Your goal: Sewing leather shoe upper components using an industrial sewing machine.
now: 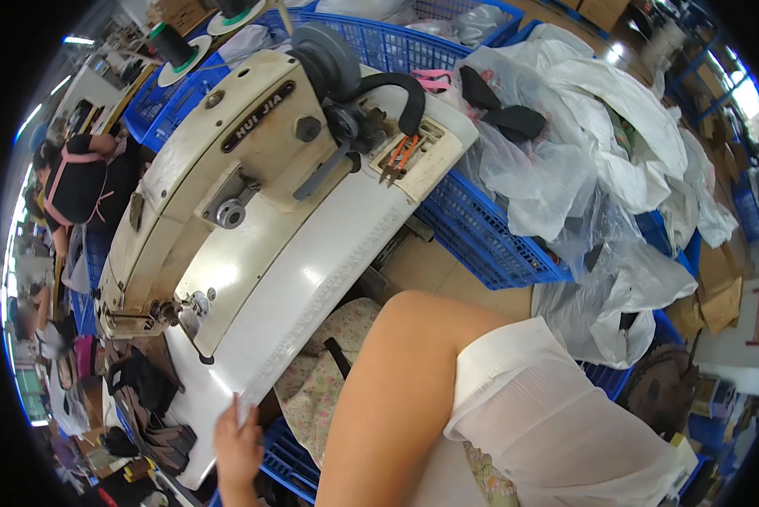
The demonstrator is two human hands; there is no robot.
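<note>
My left hand (237, 448) comes up from the lower edge and rests its fingers on the near edge of the white sewing table (312, 287). It holds nothing. A cream industrial sewing machine (227, 169) lies across that table, its grey handwheel (324, 55) toward the top. Orange thread snips (400, 156) lie on the table by the handwheel end. My bare right arm (396, 397) in a short white sleeve (548, 414) crosses the lower middle; its hand is out of the picture. Floral cloth (312, 376) lies under the arm.
Blue plastic crates (481, 237) stand beside the table, heaped with clear and white plastic bags (582, 152). Black thread cones (172, 46) stand at the top left. Dark shoe pieces (147, 406) are stacked at the lower left. Another person (79, 182) sits at the far left. Cardboard boxes (717, 296) sit at the right.
</note>
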